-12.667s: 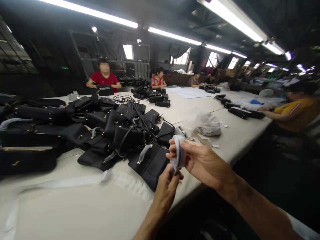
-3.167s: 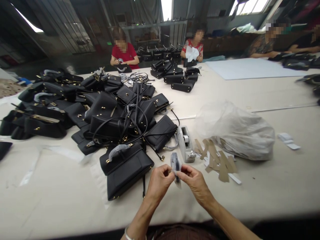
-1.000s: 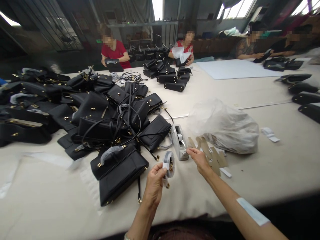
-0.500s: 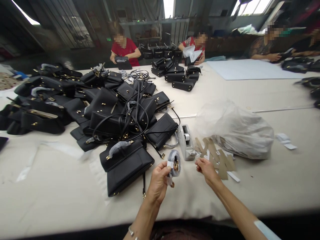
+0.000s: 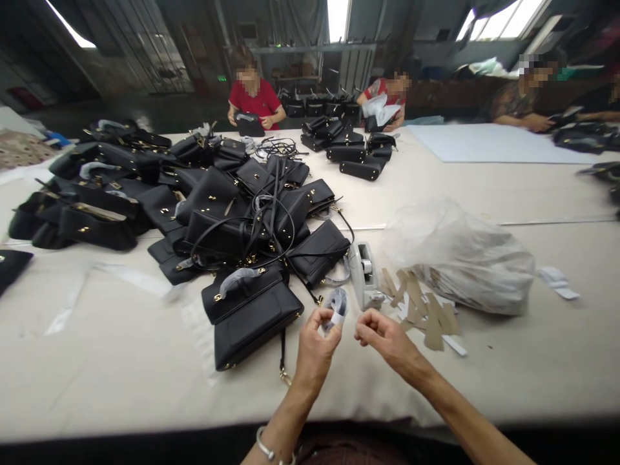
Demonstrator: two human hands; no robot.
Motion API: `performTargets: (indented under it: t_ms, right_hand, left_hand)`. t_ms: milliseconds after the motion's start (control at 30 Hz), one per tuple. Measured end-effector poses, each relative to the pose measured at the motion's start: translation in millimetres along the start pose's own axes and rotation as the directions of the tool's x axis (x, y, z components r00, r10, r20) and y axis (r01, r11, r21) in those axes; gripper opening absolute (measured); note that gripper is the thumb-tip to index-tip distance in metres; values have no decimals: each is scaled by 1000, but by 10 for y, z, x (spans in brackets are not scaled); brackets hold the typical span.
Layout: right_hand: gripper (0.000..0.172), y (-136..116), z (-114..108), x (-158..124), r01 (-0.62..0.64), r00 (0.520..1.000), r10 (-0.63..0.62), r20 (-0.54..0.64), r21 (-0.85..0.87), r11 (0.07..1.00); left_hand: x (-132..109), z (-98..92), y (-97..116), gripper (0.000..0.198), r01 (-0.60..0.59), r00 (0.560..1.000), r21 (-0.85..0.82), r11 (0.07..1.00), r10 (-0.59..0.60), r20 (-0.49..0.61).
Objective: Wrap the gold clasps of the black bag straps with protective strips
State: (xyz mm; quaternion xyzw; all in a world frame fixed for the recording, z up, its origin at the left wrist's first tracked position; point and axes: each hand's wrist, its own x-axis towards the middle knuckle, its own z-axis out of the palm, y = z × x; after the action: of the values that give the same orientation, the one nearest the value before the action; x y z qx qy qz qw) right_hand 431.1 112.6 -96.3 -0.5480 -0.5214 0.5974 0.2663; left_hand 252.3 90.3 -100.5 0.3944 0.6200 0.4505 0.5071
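Coil of strap in clear wrapping (image 5: pixel 335 298), the item under examination, is raised just above the table, before the person's body. A white band (image 5: pixel 338 318) lies across its near side. The left hand (image 5: pixel 317 342) grips the coil at that band between thumb and fingers. The right hand (image 5: pixel 385 336) is apart from it, fingers curled and thumb against the index finger; whether anything thin is pinched there cannot be told.

As judged, good handling calls for a steady left pinch directly over the band, turns kept flush, and the band lying flat and uncreased. A slack grip would likely let the coil spring open; too hard a squeeze could wrinkle the wrapping. Any metal fittings are best kept inside the wrapping, clear of leather.

Just beyond the hands stands a grey tape dispenser (image 5: pixel 363 278), with brown card strips (image 5: pixel 433 323) to its right and a cloudy plastic sack (image 5: pixel 477 268) behind those. To the left, a black handbag (image 5: pixel 259 323) lies on the table (image 5: pixel 533 374), before a heap of similar bags (image 5: pixel 213 213).

Markings: no brand, label or writing is legible on the bags, band or dispenser. A small green sign (image 5: pixel 222 79) at the back is too small to read.
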Motion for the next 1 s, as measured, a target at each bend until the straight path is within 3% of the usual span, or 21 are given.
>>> performTargets:
  t_ms: [67, 133, 267, 333, 433, 500, 567, 633, 700, 733, 767, 833, 1000]
  right_hand:
    - [28, -143, 134, 35, 47, 998, -45, 35, -42, 998]
    - [29, -159, 202, 83, 23, 1000, -24, -8, -61, 998]
    - [36, 2, 196, 144, -49, 997, 43, -62, -102, 994]
    - [43, 88, 167, 158, -22, 995, 6, -99, -158, 987]
    - [47, 153, 116, 191, 144, 950, -218, -226, -304, 942]
    - [55, 127, 68, 231, 316, 847, -463, -261, -452, 834]
    - [69, 31, 6, 273, 500, 713, -690, -124, -600, 625]
    - [68, -124, -57, 299, 665, 576, -801, 163, -663, 343]
    - [51, -298, -95, 293, 778, 458, -757, 466, -622, 88]
    - [42, -375, -99, 279, 820, 414, -694, 589, -572, 3]
    - [33, -435, -92, 261, 853, 385, -618, 685, -520, -44]
    - [26, -488, -55, 226, 891, 372, -483, 792, -451, -53]
    - [15, -350, 12, 224, 889, 417, -444, 793, -459, 16]
  left_hand:
    - [-37, 20, 52, 17, -45, 999, 102, 994, 47, -25]
    - [-68, 32, 81, 17, -77, 995, 163, 984, 86, -48]
    - [-98, -1, 91, 17, -77, 995, 181, 981, 87, -48]
    - [-91, -42, 105, 16, -66, 998, 130, 989, 64, 17]
    - [-56, -106, 143, 17, 52, 984, -36, 998, -45, 171]
    - [-28, -148, 163, 22, 205, 954, -163, 965, -159, 254]
    - [-11, -190, 169, 25, 321, 920, -239, 916, -242, 308]
    - [-11, -228, 158, 27, 377, 891, -247, 893, -277, 360]
    - [-25, -249, 120, 26, 393, 870, -234, 889, -278, 406]
    - [-34, -250, 89, 25, 394, 863, -232, 889, -270, 428]
    - [-43, -246, 51, 25, 392, 856, -231, 890, -262, 445]
    - [-54, -227, -39, 25, 393, 848, -220, 893, -260, 462]
    - [-86, -240, -176, 49, 392, 841, -178, 903, -273, 467]
